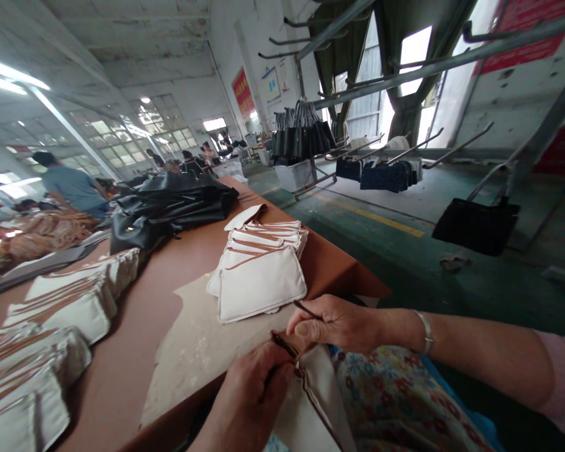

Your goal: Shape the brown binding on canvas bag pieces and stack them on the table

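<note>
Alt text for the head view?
Left hand grips a white pouch; right hand holds a thin dark item close by. More pouches lie overlapped on a brown table; black bags hang beyond.

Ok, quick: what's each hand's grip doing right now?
Left hand: closed, holding the off-white, brown-edged, soft-looking flat piece.
Right hand: closed, pinching a thin, dark, stick-like object.

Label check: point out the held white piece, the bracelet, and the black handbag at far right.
Held white piece (pixel 322 384), head view: pale panel.
Bracelet (pixel 427 331), head view: band's outer face.
Black handbag (pixel 475 227), head view: body, below the handles.
</note>
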Available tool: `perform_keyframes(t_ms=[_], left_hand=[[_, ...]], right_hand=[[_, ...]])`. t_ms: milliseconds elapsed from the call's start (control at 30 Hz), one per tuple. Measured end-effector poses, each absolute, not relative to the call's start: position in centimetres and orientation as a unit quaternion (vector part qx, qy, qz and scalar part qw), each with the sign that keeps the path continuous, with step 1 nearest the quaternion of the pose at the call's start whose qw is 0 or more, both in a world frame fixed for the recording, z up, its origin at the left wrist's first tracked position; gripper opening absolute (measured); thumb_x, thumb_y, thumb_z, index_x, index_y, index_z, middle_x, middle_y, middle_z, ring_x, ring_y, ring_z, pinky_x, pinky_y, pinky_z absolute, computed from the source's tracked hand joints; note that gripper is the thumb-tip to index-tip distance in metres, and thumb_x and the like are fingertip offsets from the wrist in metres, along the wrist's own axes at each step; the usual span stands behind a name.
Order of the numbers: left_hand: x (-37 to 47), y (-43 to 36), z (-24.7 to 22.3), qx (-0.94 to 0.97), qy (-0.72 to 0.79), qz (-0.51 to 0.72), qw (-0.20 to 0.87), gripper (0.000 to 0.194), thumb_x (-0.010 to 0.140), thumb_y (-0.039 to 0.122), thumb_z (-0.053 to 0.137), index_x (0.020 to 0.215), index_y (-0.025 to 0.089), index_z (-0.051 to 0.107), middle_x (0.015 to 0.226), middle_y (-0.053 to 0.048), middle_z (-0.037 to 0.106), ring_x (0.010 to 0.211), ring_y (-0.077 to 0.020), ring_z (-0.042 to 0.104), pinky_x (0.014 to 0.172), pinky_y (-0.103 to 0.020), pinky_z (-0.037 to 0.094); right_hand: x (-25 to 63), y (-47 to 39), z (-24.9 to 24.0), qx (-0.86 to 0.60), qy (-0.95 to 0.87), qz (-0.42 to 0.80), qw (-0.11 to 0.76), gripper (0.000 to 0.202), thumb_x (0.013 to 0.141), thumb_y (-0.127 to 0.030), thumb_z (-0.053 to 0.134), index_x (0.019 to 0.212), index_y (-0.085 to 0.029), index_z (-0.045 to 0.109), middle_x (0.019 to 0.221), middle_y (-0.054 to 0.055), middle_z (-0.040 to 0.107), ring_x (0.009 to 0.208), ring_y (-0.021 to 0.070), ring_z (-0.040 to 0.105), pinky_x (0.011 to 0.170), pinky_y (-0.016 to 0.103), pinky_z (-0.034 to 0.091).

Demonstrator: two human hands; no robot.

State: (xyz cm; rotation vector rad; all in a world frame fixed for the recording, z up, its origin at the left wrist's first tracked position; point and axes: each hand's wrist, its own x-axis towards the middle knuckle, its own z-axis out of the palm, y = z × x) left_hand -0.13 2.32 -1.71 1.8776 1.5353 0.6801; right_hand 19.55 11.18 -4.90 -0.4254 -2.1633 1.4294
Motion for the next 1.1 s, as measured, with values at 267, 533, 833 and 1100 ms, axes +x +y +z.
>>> perform_keyframes(t_ms=[267,533,833,1100], left_hand=[[-0.2,1.3,-2.1,0.736,0.572,0.257,0.254,0.021,0.086,0.028,0.059,0.066,0.020,0.059,0.065,0.000,0.058,0.057,-0.0143,0.047,0.059,-0.024,0.035],[-1.1,0.5,-1.5,0.499,0.502,0.324,0.628,0.051,0.086,0.059,0.052,0.077,0.013,0.070,0.078,-0.008,0.064,0.064,-0.0159,0.052,0.057,-0.024,0.038],[0.2,0.3,-3.0,0.469,0.476,0.366,0.648,0.039,0.077,0.049,0.072,0.067,0.016,0.056,0.057,0.006,0.038,0.051,-0.0068,0.029,0.049,-0.021,0.023],[-4.2,0.9,-3.8,0.568,0.493,0.188,0.632,0.049,0.078,0.061,0.063,0.078,0.012,0.064,0.070,0.000,0.048,0.063,-0.0123,0.036,0.058,-0.023,0.028]], right_hand=[[18.4,11.4,-4.6,-0.093,-0.818,0.548,0.149,0.019,0.084,-0.026,0.063,0.076,-0.008,0.063,0.066,-0.003,0.052,0.061,0.0068,0.045,0.058,0.017,0.036],[19.0,10.1,-4.6,-0.082,-0.725,0.656,0.193,0.032,0.083,-0.037,0.067,0.075,-0.006,0.066,0.066,0.000,0.055,0.060,0.0076,0.047,0.058,0.019,0.038],[19.1,9.4,-4.5,-0.097,-0.694,0.677,0.223,0.038,0.080,-0.043,0.071,0.070,-0.007,0.062,0.064,-0.001,0.054,0.059,0.0068,0.045,0.055,0.019,0.035],[19.7,10.9,-6.4,-0.166,-0.650,0.711,0.210,0.042,0.078,-0.050,0.070,0.075,-0.008,0.065,0.059,-0.003,0.054,0.044,0.0047,0.041,0.042,0.017,0.030]])
